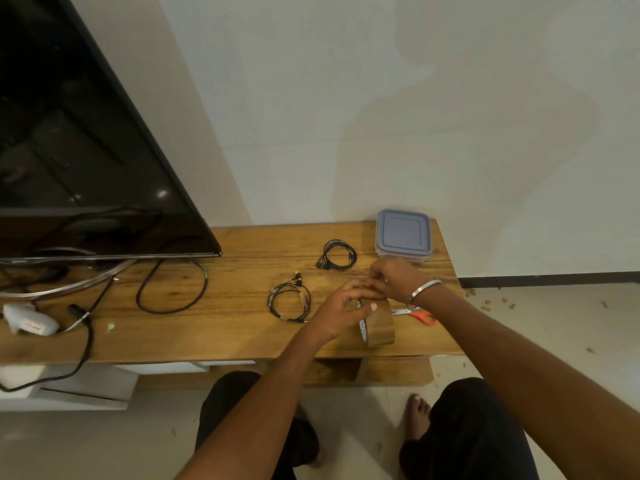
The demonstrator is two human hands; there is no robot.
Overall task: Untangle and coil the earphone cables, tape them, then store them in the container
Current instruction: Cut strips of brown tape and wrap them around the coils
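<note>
Two coiled earphone cables are seen on the wooden table: one coil at nine o'clock from the hands, the other at eleven o'clock. A roll of brown tape is held upright by the left hand, its grip curled around the roll. The tape's end is pinched by the right hand. The lidded container stands at twelve o'clock, and orange-handled scissors lie at three o'clock.
</note>
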